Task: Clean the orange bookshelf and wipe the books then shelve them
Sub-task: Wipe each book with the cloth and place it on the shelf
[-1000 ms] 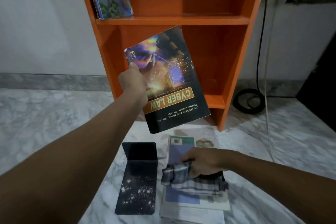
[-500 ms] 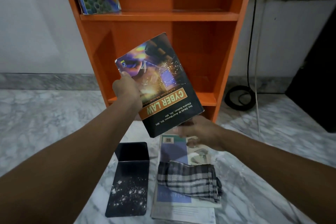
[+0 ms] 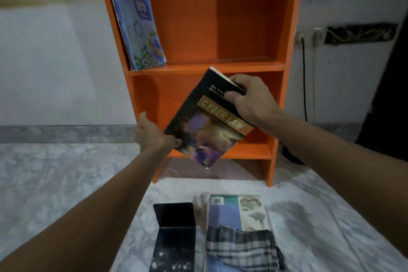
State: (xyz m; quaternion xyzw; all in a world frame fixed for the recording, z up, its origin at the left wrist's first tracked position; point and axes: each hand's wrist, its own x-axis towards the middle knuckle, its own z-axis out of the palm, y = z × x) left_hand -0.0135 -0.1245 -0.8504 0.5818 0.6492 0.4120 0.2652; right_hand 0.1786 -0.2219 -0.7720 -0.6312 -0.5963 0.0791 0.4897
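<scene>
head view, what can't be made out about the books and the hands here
Cyber Law book: author lines, partly under the right hand thumb.
Left hand: its hold on that book, fingers blurred at the corner.
Blue book on the shelf: top cut off by the frame's edge, title too small.
Floor book: lower cover hidden by the cloth and the bottom edge.

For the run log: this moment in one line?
held: Cyber Law book, tilted, before orange bookshelf | right hand: grips top corner | left hand: holds lower edge | plaid cloth: on floor book
</scene>
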